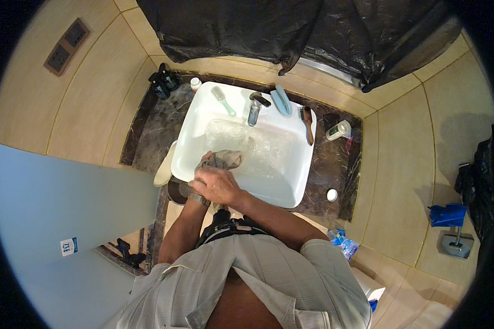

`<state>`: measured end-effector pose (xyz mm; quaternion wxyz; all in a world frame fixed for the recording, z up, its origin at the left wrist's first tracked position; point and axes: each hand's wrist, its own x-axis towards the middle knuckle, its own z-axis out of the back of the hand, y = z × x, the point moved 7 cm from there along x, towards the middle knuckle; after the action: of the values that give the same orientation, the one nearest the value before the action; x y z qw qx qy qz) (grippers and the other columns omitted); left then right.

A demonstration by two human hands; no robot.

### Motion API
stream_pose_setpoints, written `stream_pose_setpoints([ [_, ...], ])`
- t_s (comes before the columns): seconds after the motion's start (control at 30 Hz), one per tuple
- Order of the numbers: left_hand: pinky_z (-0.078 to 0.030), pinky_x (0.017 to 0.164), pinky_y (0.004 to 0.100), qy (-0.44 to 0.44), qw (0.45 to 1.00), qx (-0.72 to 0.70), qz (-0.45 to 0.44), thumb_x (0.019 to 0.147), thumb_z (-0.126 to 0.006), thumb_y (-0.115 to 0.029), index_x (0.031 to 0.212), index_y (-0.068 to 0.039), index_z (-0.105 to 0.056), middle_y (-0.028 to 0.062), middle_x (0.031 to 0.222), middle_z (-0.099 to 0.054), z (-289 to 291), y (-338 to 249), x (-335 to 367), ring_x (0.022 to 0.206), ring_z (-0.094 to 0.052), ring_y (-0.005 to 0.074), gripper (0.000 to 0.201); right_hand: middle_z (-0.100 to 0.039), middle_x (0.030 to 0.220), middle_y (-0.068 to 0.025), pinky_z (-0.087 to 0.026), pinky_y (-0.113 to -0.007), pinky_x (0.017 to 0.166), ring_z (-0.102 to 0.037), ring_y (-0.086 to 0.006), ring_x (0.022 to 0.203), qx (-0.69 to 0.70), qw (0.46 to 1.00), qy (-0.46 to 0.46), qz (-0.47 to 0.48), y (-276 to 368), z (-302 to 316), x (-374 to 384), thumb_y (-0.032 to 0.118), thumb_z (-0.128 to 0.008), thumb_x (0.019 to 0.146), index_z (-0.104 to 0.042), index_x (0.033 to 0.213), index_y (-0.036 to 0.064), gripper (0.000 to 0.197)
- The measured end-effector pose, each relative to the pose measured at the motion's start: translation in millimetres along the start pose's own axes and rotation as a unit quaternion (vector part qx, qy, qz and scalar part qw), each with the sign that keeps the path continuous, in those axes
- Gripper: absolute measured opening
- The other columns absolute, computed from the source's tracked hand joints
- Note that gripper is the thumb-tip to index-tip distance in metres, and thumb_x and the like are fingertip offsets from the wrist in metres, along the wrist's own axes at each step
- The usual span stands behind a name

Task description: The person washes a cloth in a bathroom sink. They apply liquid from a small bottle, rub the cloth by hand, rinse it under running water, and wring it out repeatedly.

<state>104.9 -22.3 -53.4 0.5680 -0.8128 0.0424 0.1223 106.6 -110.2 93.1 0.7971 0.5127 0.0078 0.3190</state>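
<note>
Both hands close on a wet grey cloth (220,160) over the white basin's (195,118) near rim. The right hand (218,185) lies on top, the left hand (202,164) mostly hidden beneath. The bunched cloth's long axis runs away from the grip toward the faucet (254,108).

Setting: a bathroom, most likely in a home. Evidence: white rectangular basin (247,145) part-filled with water, chrome tap (254,108) at its back edge, set into a dark marble counter (335,164). Beige tiled walls (93,104) and floor, with a wall socket plate (67,46). Toiletry and cleaning items along the basin rim: pale green brush (223,100), blue brush (282,101), dark-handled brush (308,124), small white bottle (338,130), dark bottles (163,82) in the corner. Black plastic sheet (302,33) hangs above the basin
</note>
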Motion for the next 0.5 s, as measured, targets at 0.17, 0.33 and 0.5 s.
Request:
stream_pose_setpoints([
  [0.17,-0.058,0.094,0.0385,-0.056,0.995,-0.042,0.066,0.106,-0.055,-0.031,0.132,-0.005,-0.060,0.0094,0.125,-0.068,-18.5,-13.5,-0.3,0.110,-0.069,0.0246,0.037,-0.069,0.086,-0.0185,-0.053,-0.051,0.070,-0.068,-0.0415,0.082,-0.086,0.985,-0.061,-0.140,-71.8,37.7,24.2,0.035,-0.066,0.096,-0.063,0.097,0.0048,0.030],
  [0.33,-0.056,0.101,0.0409,-0.094,0.940,-0.314,0.100,0.105,-0.057,-0.033,0.133,-0.005,-0.061,0.0092,0.128,-0.069,-44.0,-48.3,-2.8,0.114,-0.068,0.0252,0.039,-0.070,0.091,-0.0167,-0.055,-0.049,0.073,-0.069,-0.0395,0.080,-0.151,0.966,-0.179,-0.108,-84.5,86.2,33.5,0.033,-0.066,0.097,-0.061,0.121,0.0089,0.035],
  [0.5,-0.051,0.109,0.0451,-0.013,0.933,-0.346,0.098,0.106,-0.051,-0.040,0.134,-0.011,-0.061,0.0077,0.133,-0.067,-42.8,-52.2,4.5,0.123,-0.064,0.0271,0.041,-0.071,0.101,-0.0213,-0.055,-0.053,0.078,-0.071,-0.0416,0.089,-0.228,0.934,-0.130,-0.241,-111.5,146.9,46.1,0.031,-0.066,0.096,-0.037,0.155,0.0172,0.067],
])
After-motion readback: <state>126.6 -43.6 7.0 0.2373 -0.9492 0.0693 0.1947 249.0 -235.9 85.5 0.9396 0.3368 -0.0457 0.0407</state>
